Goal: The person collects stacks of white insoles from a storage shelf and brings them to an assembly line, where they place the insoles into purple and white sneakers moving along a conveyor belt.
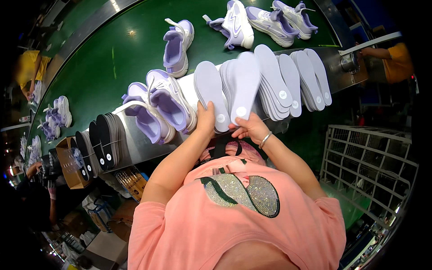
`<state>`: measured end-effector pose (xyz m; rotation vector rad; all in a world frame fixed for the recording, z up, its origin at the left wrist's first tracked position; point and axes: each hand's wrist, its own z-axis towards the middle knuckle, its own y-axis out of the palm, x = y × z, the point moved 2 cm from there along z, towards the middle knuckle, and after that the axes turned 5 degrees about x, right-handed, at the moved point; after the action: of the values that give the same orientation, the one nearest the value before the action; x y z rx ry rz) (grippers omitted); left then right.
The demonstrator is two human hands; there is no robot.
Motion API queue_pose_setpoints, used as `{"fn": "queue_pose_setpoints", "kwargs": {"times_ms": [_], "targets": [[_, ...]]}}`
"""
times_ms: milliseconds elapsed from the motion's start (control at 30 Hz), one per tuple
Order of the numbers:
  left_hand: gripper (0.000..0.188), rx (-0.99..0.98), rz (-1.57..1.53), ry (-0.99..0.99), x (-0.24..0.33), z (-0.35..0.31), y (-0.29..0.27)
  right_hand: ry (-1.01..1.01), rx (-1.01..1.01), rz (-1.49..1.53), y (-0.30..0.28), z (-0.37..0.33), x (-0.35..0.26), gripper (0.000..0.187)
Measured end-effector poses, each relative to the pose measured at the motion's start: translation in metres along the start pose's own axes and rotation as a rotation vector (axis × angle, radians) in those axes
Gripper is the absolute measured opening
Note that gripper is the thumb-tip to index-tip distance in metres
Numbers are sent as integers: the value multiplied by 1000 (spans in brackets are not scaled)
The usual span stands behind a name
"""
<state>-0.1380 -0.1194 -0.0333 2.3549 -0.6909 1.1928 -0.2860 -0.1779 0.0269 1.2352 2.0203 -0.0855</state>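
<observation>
My right hand, with a silver bangle on its wrist, pinches the heel end of a pale lavender insole. This insole is tilted up over a stack of like insoles. At the left, my left hand grips the near edge of another insole stack, thumb on top and the other fingers partly hidden. Just left of that hand stands a pair of white and lavender sneakers, their openings facing me. More insole stacks lie to the right of my right hand.
Further sneakers stand on the green conveyor belt. Banded black insoles and a cardboard box sit at the left of the metal ledge. A wire rack is at the right. Other people in yellow work at both sides.
</observation>
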Motion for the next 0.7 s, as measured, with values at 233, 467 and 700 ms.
{"fn": "queue_pose_setpoints", "kwargs": {"times_ms": [233,467,700], "targets": [[56,43,138,-64,2,0,1,216,-38,-254,-16,3,-7,34],[78,240,421,67,23,6,4,-126,214,-845,-34,-12,-39,60],[69,39,332,26,20,14,13,-664,436,-1245,-24,45,-22,58]]}}
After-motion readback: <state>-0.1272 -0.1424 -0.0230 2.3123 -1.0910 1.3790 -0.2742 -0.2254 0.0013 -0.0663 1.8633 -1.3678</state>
